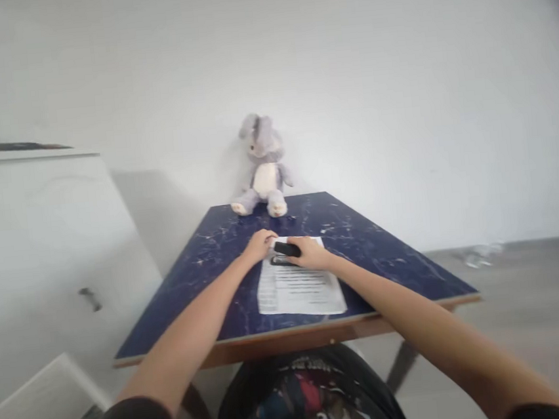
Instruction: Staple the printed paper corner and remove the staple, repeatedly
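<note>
A printed sheet of paper point(307, 292), perhaps with others beneath it, lies on the blue marble-patterned table point(206, 269). My right hand point(313, 253) is wrapped round a black stapler point(287, 249), whose jaws point left over the upper left part of the paper. The stapler's lower arm rests at the paper, just under the upper arm. At the paper's upper left corner, my left hand point(260, 243) has its fingers curled on the edge, close to the stapler's front. Its fingertips are partly hidden and slightly blurred.
A grey plush rabbit point(266, 171) sits at the table's back edge against the white wall. To the left stands a white cabinet point(40, 239) with a dark handle point(90, 299). Clear crumpled plastic point(479, 255) lies on the floor at right.
</note>
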`<control>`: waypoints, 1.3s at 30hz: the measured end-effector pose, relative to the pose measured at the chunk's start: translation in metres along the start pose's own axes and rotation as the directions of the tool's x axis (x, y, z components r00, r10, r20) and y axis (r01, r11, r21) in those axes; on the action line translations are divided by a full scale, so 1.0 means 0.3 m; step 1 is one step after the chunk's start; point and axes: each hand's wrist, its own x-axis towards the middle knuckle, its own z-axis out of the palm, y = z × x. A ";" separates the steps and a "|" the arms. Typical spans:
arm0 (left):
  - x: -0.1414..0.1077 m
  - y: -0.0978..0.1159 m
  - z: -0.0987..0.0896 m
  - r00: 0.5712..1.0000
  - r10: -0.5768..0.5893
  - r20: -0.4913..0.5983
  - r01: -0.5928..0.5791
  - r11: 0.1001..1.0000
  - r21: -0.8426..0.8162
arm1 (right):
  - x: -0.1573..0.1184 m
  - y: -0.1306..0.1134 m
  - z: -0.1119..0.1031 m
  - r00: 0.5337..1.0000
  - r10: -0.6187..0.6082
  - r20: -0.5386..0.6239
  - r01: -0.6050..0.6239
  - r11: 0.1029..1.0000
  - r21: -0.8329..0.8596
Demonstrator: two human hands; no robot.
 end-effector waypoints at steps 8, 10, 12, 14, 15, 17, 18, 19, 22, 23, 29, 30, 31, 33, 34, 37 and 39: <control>-0.002 -0.035 0.040 0.994 -0.042 0.101 0.027 0.989 0.145 | -0.024 0.155 -0.123 0.985 0.032 0.168 -0.069 0.974 0.218; -0.020 0.008 0.032 0.990 -0.084 0.114 0.055 0.971 0.233 | -0.006 0.239 -0.162 0.994 0.106 0.027 -0.109 0.963 0.246; -0.033 0.038 0.030 0.983 -0.141 0.120 0.101 0.951 0.291 | 0.025 0.328 -0.168 0.980 0.142 -0.142 -0.129 0.987 0.100; -0.040 0.050 0.031 0.981 -0.151 0.124 0.106 0.944 0.312 | 0.059 0.401 -0.141 0.980 0.152 -0.130 -0.165 0.982 -0.089; -0.042 0.051 0.031 0.982 -0.145 0.125 0.099 0.944 0.315 | 0.073 0.427 -0.120 0.986 0.144 -0.079 -0.155 0.977 -0.149; -0.046 0.051 0.030 0.981 -0.153 0.122 0.108 0.943 0.314 | 0.086 0.454 -0.082 0.988 0.152 -0.005 -0.150 0.965 -0.216; -0.047 0.052 0.028 0.980 -0.155 0.122 0.110 0.944 0.312 | 0.085 0.457 -0.068 0.988 0.156 0.018 -0.147 0.962 -0.231; -0.049 0.054 0.026 0.980 -0.156 0.123 0.111 0.944 0.312 | 0.082 0.454 -0.061 0.987 0.159 0.027 -0.148 0.960 -0.239; -0.049 0.061 0.023 0.980 -0.146 0.136 0.097 0.944 0.316 | 0.064 0.431 -0.071 0.986 0.168 -0.003 -0.164 0.952 -0.257; -0.047 0.061 0.023 0.980 -0.141 0.143 0.091 0.945 0.313 | 0.059 0.425 -0.082 0.984 0.179 -0.018 -0.177 0.948 -0.266; -0.027 0.029 0.046 0.982 -0.139 0.126 0.095 0.950 0.299 | 0.031 0.454 -0.138 0.957 0.289 -0.031 -0.282 0.897 -0.341; -0.028 0.027 0.047 0.983 -0.132 0.130 0.090 0.952 0.293 | 0.024 0.463 -0.145 0.954 0.296 -0.036 -0.290 0.891 -0.349; -0.031 0.029 0.047 0.983 -0.134 0.127 0.092 0.952 0.291 | 0.016 0.473 -0.152 0.953 0.299 -0.043 -0.294 0.888 -0.353; -0.039 0.039 0.043 0.982 -0.130 0.139 0.086 0.956 0.282 | 0.002 0.502 -0.160 0.948 0.309 -0.078 -0.316 0.879 -0.356; -0.043 0.044 0.042 0.981 -0.130 0.142 0.086 0.957 0.279 | -0.002 0.522 -0.158 0.938 0.318 -0.137 -0.346 0.865 -0.364; -0.051 0.042 0.041 0.980 -0.148 0.136 0.105 0.953 0.285 | 0.005 0.593 -0.127 0.924 0.337 -0.183 -0.381 0.857 -0.346; -0.053 0.036 0.040 0.980 -0.146 0.134 0.104 0.954 0.283 | 0.018 0.629 -0.101 0.936 0.319 -0.145 -0.350 0.871 -0.346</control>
